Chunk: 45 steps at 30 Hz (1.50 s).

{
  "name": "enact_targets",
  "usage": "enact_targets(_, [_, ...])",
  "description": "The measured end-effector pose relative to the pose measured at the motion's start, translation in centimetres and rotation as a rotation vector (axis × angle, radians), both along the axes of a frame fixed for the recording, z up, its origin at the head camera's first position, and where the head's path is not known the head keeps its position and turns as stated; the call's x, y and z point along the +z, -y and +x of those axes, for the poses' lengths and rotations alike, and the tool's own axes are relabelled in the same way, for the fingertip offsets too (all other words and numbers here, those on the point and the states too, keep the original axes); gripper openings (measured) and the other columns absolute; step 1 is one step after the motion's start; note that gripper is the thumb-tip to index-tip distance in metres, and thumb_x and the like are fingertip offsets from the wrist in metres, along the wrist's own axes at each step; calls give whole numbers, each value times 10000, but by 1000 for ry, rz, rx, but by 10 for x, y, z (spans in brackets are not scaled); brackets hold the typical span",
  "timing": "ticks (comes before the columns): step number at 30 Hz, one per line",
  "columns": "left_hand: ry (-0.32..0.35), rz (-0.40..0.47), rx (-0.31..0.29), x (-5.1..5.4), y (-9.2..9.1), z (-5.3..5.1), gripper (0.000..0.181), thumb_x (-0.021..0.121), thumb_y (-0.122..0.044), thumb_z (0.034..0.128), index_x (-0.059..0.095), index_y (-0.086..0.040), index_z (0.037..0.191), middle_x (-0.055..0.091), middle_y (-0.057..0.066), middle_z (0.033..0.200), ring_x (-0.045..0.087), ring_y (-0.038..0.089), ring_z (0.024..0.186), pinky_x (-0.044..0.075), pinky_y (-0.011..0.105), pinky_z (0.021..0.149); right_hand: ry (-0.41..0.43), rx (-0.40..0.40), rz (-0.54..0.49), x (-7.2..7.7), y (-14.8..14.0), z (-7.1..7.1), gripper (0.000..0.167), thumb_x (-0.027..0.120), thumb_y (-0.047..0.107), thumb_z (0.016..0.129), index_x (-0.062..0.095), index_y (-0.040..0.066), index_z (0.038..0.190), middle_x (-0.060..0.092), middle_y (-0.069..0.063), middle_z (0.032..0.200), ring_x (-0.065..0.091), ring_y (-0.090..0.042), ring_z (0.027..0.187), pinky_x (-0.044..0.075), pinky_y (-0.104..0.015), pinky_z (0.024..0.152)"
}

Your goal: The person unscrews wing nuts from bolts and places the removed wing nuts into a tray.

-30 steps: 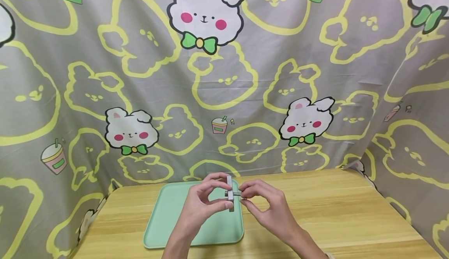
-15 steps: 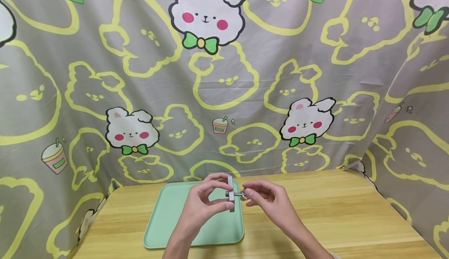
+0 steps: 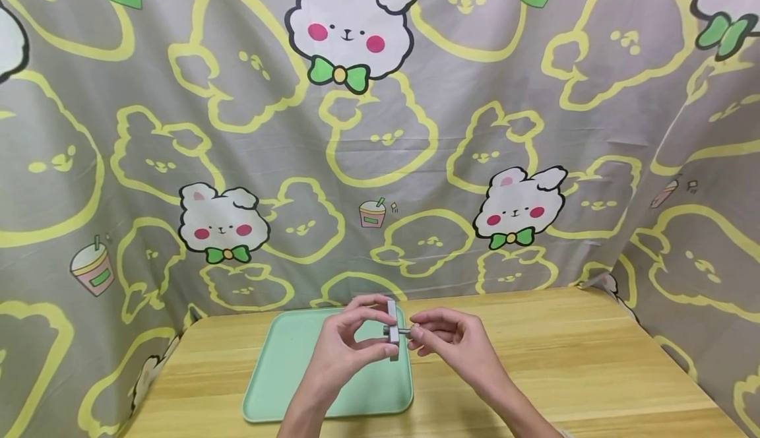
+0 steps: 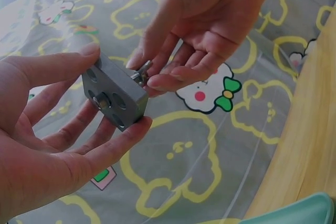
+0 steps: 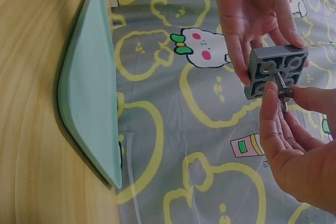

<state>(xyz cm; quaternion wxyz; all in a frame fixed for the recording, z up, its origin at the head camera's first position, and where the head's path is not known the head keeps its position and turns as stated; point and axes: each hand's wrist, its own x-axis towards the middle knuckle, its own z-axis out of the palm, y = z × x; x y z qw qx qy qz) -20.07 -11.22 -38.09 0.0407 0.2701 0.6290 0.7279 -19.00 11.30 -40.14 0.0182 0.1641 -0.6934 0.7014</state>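
My left hand (image 3: 343,352) holds a grey square block (image 3: 392,312) by its edges, thumb below and fingers above. The left wrist view shows round holes in the block's face (image 4: 119,100) and a bolt head (image 4: 101,100) in the middle. Out of the other side sticks the bolt's shank (image 5: 281,81). At its end my right hand (image 3: 460,345) pinches a small shiny nut (image 5: 285,94) between thumb and fingers. It looks like a wing nut, but the fingertips partly cover it. Both hands are above the table, near the tray's right edge.
A mint-green tray (image 3: 279,378) lies on the wooden table (image 3: 570,359), below and left of the hands. Behind the table hangs a grey curtain (image 3: 427,181) with rabbit prints, which also runs along both sides.
My right fingers have shifted round the nut at the bolt's end, first apart, then with the thumb turned over, now pinching it. The left hand and block have barely moved.
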Motion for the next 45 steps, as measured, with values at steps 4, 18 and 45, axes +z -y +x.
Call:
enact_targets(4, [4, 1, 0, 0, 0, 0, 308, 823, 82, 805, 716, 71, 1094, 509, 187, 1400, 548, 320, 1272, 592, 500, 954, -34, -6, 6, 0, 0, 1, 277, 762, 105, 938, 684, -63, 1143, 728, -208, 994, 750, -236, 806, 659, -396, 745])
enact_targets(18, [-2, 15, -10, 0, 0, 0, 302, 824, 54, 823, 717, 59, 1106, 508, 207, 1399, 545, 354, 1264, 593, 509, 949, -445, -54, 102, -7, 4, 2, 163, 773, -15, 897, 724, 110, 991, 723, -94, 1063, 708, -217, 969, 648, -328, 784])
enact_targets(45, [13, -1, 9, 1, 0, 0, 318, 834, 57, 808, 711, 81, 1099, 512, 192, 1400, 554, 342, 1260, 597, 503, 943, -193, -102, 54, 1, -3, 0, 148, 739, 122, 960, 722, 63, 1094, 724, -108, 1105, 726, -247, 999, 624, -340, 894])
